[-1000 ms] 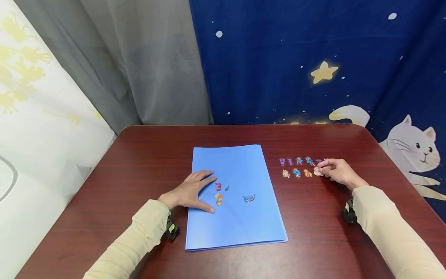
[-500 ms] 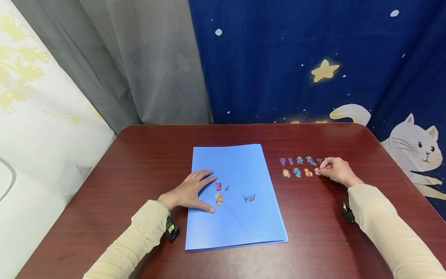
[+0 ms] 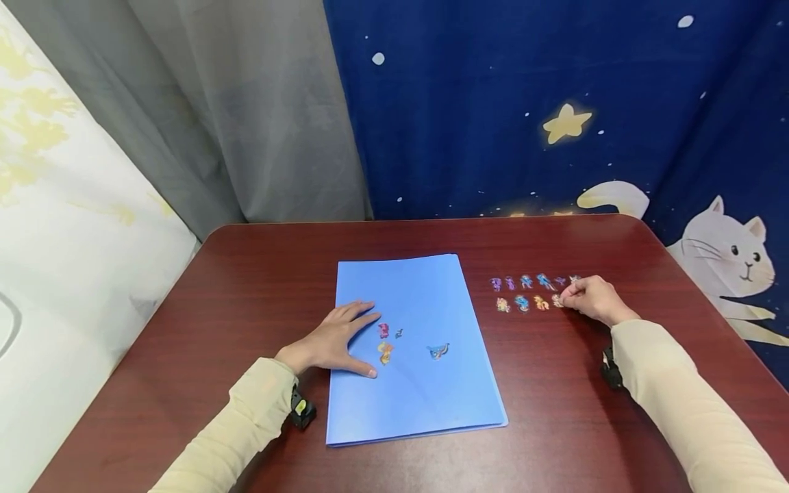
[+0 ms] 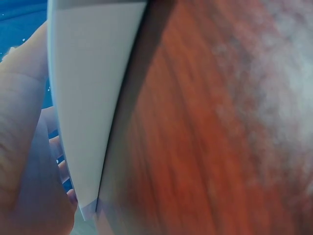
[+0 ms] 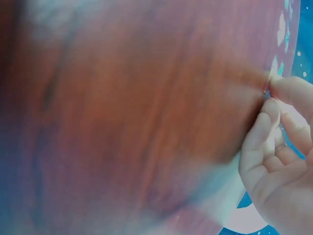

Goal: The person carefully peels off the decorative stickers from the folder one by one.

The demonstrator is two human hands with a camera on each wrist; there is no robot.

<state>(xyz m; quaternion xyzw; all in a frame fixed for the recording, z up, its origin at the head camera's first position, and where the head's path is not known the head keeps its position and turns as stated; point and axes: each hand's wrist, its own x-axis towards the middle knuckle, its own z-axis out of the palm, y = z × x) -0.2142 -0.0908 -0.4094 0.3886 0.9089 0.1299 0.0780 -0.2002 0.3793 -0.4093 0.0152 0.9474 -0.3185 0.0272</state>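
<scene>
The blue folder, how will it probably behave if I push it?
The blue folder would probably slide, not tip, because it lies flat. It may flex a little, as its layers look thin at the near edge. The left hand on it could hinder sliding.

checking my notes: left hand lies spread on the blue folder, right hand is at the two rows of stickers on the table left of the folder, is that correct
The side is wrong: the head view shows the stickers on the table right of the folder. The rest stands: left hand spread on the folder, right hand at the stickers.
</scene>
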